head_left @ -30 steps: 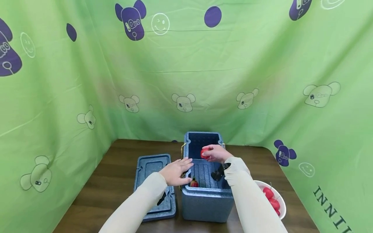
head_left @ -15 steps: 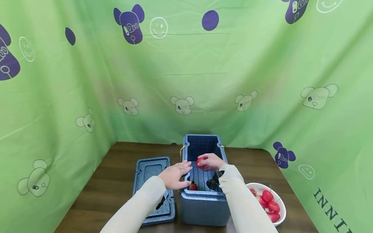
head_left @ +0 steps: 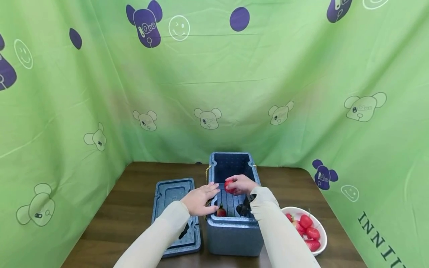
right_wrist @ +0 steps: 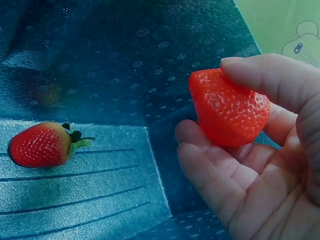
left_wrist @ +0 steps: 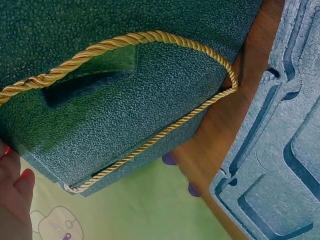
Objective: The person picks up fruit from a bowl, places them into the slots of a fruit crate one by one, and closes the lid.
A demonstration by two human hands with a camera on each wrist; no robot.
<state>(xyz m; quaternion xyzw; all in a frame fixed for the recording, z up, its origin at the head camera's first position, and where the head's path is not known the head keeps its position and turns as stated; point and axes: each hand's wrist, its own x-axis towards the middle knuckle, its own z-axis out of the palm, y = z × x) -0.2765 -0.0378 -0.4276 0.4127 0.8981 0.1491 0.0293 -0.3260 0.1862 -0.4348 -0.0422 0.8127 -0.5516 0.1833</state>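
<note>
A red strawberry is pinched between the thumb and curled fingers of the right hand, held inside the open top of a dark blue foam cooler box, above its ribbed floor. In the right wrist view the berry's stem end is hidden by the fingers. A second strawberry, with its green leaves on, lies on the ribbed floor of the box, at the near left corner in the head view.

The left hand rests flat on the left rim of the box, fingers straight and spread, grasping nothing. A gold twisted cord handle loops down the left outer wall of the box, over a recessed grip.

Just left of the box lies its foam lid, inner side up. To the right of the box, near the front edge, a white bowl holds several more red strawberries.

Everything sits on a dark brown wooden table. A bright green cloth backdrop closes in the far side and both sides of the table; it is printed with pale bear heads, smiley faces, purple bears and purple dots, and with dark letters at the lower right. Both arms wear cream long sleeves, and a black strap sits at the right wrist.
</note>
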